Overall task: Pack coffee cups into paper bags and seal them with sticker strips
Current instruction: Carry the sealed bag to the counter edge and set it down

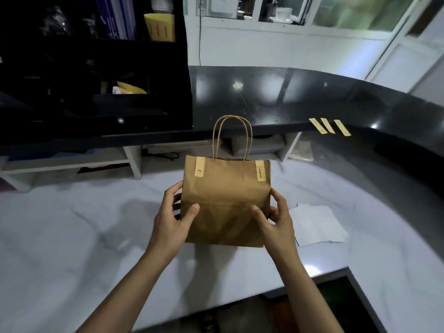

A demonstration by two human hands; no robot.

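Observation:
A brown paper bag (225,200) with twisted handles stands upright in the middle of the white counter. Its top is folded closed, with one sticker strip (200,167) at the left and another sticker strip (260,171) at the right. My left hand (171,217) grips the bag's left side, thumb on the front. My right hand (276,217) grips its right side the same way. No coffee cup is visible; the bag's inside is hidden. Three spare sticker strips (329,126) hang from the edge of the black raised ledge at the right.
A white paper sheet (317,223) lies on the white counter (72,236) right of the bag. The curved black ledge (276,99) runs behind. A black shelf unit (96,68) with yellow paper items stands at the back left. Open shelves sit under the ledge.

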